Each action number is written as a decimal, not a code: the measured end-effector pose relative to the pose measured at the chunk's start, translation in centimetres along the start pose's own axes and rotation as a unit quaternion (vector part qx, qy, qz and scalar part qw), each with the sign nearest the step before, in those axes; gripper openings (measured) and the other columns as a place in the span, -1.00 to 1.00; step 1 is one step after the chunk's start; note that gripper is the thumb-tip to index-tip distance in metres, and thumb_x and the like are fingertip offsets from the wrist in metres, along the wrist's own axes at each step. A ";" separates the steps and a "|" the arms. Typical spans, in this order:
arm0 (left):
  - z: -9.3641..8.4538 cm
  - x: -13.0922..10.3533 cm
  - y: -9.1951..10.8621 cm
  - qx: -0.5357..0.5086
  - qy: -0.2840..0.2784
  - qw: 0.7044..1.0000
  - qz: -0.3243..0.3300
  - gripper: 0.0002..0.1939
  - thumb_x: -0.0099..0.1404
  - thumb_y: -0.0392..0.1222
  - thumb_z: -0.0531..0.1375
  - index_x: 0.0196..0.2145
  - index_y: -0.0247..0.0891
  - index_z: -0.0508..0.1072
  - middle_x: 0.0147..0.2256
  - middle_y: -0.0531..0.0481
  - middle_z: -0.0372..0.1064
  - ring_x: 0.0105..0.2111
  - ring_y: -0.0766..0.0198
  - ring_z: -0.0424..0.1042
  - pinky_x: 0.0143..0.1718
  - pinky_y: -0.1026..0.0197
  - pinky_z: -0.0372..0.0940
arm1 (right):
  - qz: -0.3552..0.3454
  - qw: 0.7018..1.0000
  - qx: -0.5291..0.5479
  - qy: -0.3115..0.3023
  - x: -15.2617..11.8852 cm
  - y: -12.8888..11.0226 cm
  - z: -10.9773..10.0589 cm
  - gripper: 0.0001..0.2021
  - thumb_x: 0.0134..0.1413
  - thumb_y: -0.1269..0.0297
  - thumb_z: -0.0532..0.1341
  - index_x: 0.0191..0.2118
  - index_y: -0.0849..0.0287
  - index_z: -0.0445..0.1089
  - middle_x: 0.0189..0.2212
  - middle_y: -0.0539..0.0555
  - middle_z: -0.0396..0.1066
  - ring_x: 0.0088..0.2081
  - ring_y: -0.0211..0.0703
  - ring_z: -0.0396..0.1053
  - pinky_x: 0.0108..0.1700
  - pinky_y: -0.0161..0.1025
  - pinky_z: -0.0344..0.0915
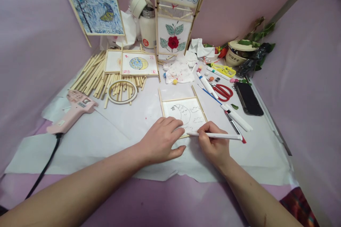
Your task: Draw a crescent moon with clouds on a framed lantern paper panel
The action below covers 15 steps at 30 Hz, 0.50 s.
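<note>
A small stick-framed paper (183,110) lies before me, with a crescent moon, a star and clouds drawn in thin dark lines. My left hand (165,138) rests flat on its lower left part, fingers apart, holding nothing. At its lower right corner, my right hand (214,143) grips a white pen (223,136) between closed fingers. The pen's tip points left and meets the lower edge of the paper near my left fingertips. My left hand hides part of the drawing.
A pink glue gun (73,111), tape ring (122,91) and wooden sticks (92,74) lie left. Framed moon picture (140,64) and bottle (147,28) stand behind. Right are red scissors (223,92), markers (237,117), a phone (249,98) and a bowl (236,55).
</note>
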<state>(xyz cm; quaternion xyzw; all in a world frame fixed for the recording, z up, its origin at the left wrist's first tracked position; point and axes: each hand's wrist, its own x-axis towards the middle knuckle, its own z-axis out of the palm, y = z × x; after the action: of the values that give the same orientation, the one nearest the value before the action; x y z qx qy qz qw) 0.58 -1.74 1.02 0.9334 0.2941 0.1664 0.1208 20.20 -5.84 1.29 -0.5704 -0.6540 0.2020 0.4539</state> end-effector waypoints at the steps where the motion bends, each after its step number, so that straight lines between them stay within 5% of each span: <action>1: 0.0 0.0 0.0 -0.003 0.002 1.000 0.000 -0.70 0.24 -0.03 0.18 -0.18 -0.30 0.38 -0.02 -0.16 0.33 -0.05 0.00 0.28 -0.09 -0.02 0.19 | 0.004 1.000 0.001 0.001 0.0 0.0 0.0 -0.85 0.04 0.42 0.13 -0.52 0.16 0.25 -0.69 -0.13 0.18 -0.65 -0.38 0.10 -0.59 -0.36 0.06; 15: 0.0 0.0 -0.1 -0.015 0.012 1.000 -0.002 -0.77 0.24 -0.05 0.18 -0.28 -0.27 0.39 -0.03 -0.16 0.34 -0.06 0.00 0.29 -0.11 -0.01 0.20 | 0.025 1.000 0.010 0.016 0.0 -0.1 0.2 -0.85 0.04 0.39 0.12 -0.53 0.15 0.25 -0.70 -0.13 0.17 -0.66 -0.37 0.09 -0.59 -0.35 0.04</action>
<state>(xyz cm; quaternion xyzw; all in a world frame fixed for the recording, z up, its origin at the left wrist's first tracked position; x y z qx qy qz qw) 0.54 -1.68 0.97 0.9287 0.2951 0.1819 0.1314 19.95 -5.82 1.24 -0.5851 -0.6302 0.2110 0.4647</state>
